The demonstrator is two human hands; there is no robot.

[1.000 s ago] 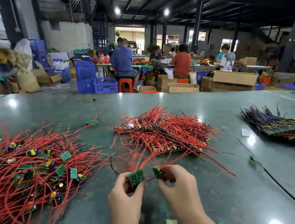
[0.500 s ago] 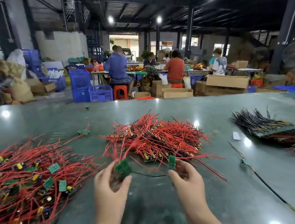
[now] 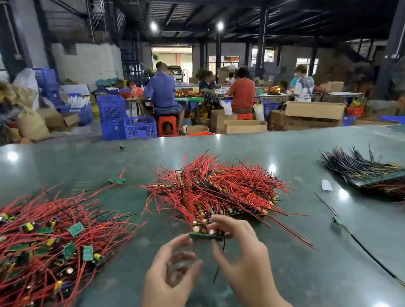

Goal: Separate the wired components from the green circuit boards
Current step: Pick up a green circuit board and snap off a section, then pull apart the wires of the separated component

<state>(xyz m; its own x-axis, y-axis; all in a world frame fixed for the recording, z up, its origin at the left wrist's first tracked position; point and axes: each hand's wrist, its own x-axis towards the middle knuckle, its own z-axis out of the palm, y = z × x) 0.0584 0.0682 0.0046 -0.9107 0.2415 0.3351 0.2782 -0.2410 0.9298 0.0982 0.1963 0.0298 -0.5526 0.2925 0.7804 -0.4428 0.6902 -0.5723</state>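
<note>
Lower centre of the head view: your right hand pinches a green circuit board with red wires. Your left hand sits just beside it, fingers loosely spread, holding nothing.

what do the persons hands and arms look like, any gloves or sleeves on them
Both are bare. The left hand and right hand wear no gloves, and no rings, watch or bands show. The forearms run bare to the bottom edge of the picture, with no sleeve or cuff in view. The fingers are uncovered too; motion blur hides finer detail such as the nails.
</note>
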